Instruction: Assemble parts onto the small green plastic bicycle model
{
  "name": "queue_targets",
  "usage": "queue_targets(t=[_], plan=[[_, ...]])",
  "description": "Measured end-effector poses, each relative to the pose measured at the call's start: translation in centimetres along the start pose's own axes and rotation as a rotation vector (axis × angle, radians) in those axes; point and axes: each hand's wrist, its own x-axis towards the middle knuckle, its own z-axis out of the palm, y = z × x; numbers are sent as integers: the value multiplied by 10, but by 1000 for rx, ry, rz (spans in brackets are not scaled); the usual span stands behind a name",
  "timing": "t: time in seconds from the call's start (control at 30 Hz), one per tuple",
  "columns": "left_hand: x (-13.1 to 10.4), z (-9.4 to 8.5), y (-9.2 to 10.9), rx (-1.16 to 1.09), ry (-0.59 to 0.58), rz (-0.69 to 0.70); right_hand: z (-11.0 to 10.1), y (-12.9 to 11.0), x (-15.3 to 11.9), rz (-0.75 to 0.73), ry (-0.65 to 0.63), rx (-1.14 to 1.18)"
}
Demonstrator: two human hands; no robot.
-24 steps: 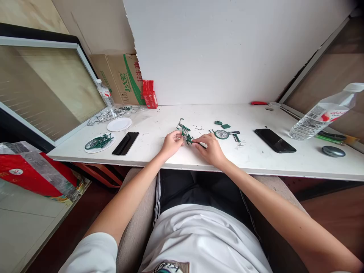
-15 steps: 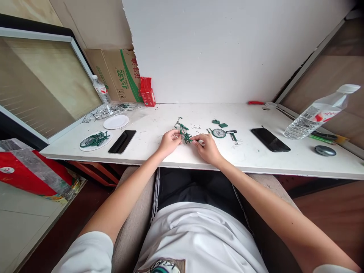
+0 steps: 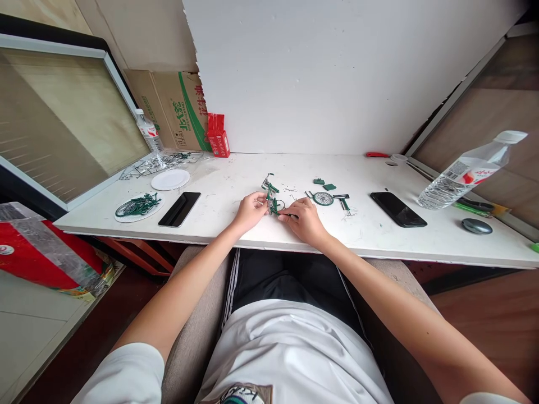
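Observation:
Between my hands is a small green model bicycle frame (image 3: 272, 193), its handlebar end pointing away from me. My left hand (image 3: 251, 210) grips its left side with the fingers closed. My right hand (image 3: 304, 217) is pinched at the near right end of the model, round a thin dark piece I cannot make out clearly. To the right lie a spoked model wheel (image 3: 324, 198), a green and black part (image 3: 345, 203) and two small green pieces (image 3: 329, 187). Tiny loose bits are scattered just beyond my right hand.
On the left, a white plate (image 3: 157, 210) carries green parts, near another white plate (image 3: 170, 172) and a phone (image 3: 179, 209). Parts frames lie by a water bottle (image 3: 149, 134). On the right are a black phone (image 3: 398, 209), a tilted bottle (image 3: 463, 174) and a grey oval object (image 3: 477, 226).
My right hand has shifted slightly down and left along the model's near end. The model has turned a little in my left hand, which stays almost in place.

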Motion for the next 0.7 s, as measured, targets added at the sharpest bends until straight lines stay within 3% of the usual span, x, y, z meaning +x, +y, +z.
queue_targets(t=[0.17, 0.43, 0.7], plan=[[-2, 0, 6, -11, -22, 5, -1, -2, 2, 9, 20, 21], [-4, 0, 9, -24, -33, 18, -1, -7, 2, 139, 130, 245], [-5, 3, 15, -116, -72, -16, 4, -10, 2, 175, 197, 257]])
